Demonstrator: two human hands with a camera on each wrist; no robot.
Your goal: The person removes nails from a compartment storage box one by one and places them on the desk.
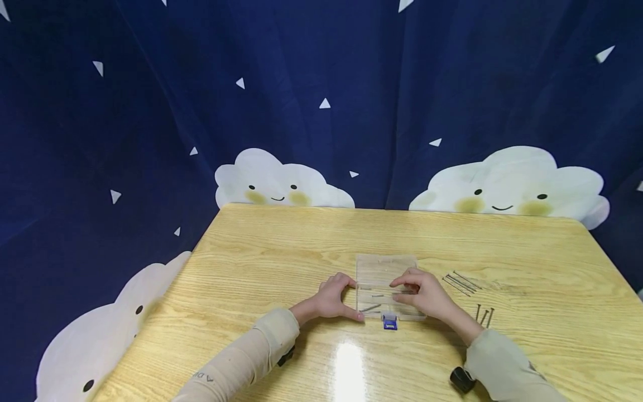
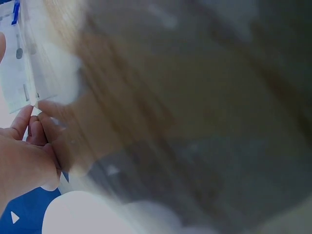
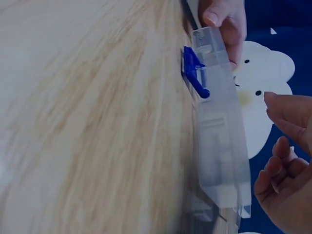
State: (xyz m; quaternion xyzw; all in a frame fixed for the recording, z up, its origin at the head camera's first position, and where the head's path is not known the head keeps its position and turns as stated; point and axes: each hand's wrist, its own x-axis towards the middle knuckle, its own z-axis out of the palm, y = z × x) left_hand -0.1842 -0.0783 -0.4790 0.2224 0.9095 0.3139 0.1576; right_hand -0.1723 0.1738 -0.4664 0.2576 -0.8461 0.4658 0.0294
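Note:
A clear plastic storage box lies with its lid raised at the back and a blue latch at the front. Several nails, one of them a thicker nail, are inside it. My left hand holds the box's left end, thumb at the front corner and index finger toward the back. Over the right half hovers my right hand, its thumb and index finger apart. From the right wrist view, nothing shows between the right hand's fingers, beside the box wall.
To the right of the box lies a group of long nails on the wooden table. Nearer the right forearm are a few more nails. A dark blue curtain with clouds hangs behind the table.

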